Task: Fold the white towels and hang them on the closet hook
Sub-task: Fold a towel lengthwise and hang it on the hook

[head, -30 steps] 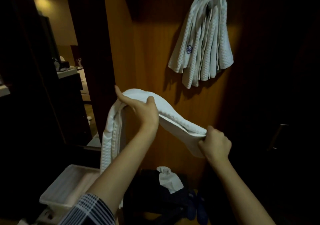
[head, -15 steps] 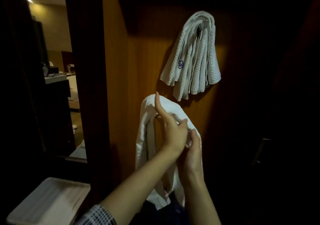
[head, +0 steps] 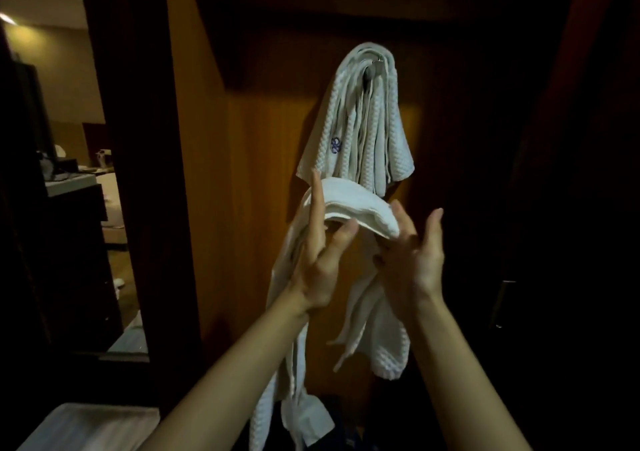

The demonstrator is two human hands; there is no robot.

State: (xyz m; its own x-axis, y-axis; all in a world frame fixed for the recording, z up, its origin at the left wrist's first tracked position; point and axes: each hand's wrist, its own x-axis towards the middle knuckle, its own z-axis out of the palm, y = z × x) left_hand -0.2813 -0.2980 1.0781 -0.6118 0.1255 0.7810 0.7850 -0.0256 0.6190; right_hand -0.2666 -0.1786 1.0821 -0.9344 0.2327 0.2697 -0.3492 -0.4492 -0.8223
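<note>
White towel (head: 353, 204) over L hand (head: 318, 267), hung towels (head: 377, 138) prob. crowding hook (head: 369, 73)

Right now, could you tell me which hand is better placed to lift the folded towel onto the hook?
Probably the left hand: the folded towel drapes over its upright fingers, below the hook, while the right hand only touches the fold's edge.

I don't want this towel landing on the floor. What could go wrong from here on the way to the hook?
1. The folded towel only drapes over the straight fingers of the left hand, and the right hand is open beside it. With no grip, it may slide off.
2. The hook already carries a thick bundle of hung towels, so little room may remain, and pushing another on could dislodge them.
</note>
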